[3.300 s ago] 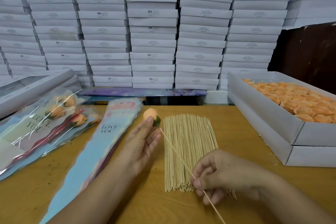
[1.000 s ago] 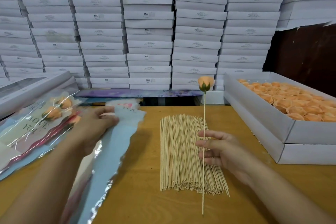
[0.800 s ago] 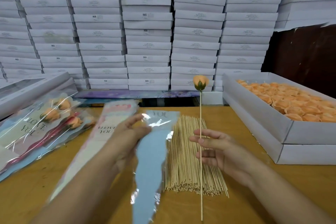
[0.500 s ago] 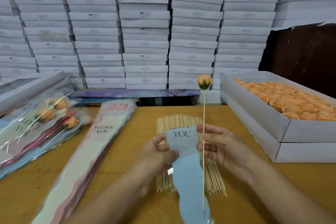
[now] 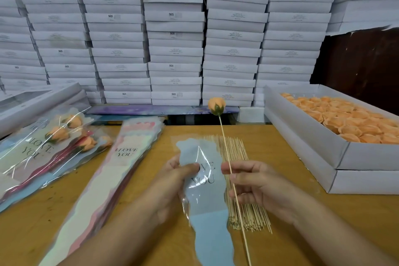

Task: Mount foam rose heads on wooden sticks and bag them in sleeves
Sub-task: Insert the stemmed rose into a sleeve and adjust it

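Note:
My right hand (image 5: 257, 188) pinches a thin wooden stick (image 5: 224, 142) near its middle and holds it nearly upright. An orange foam rose head (image 5: 216, 104) with a green base sits on the stick's top end. My left hand (image 5: 172, 181) grips a light blue "LOVE YOU" sleeve (image 5: 207, 196), thumb on its clear front, just left of the stick. The sleeve hangs over the bundle of bare sticks (image 5: 244, 190) lying on the table.
A stack of unused sleeves (image 5: 121, 170) lies left of my hands. Bagged roses (image 5: 49, 149) are piled at the far left. A white box of orange rose heads (image 5: 345, 119) stands on the right. Stacked white boxes (image 5: 172, 34) wall the back of the wooden table (image 5: 291, 175).
The rose head went onto the stick, which my right hand then raised upright. My left hand took a blue sleeve from the stack and brought it beside the stick.

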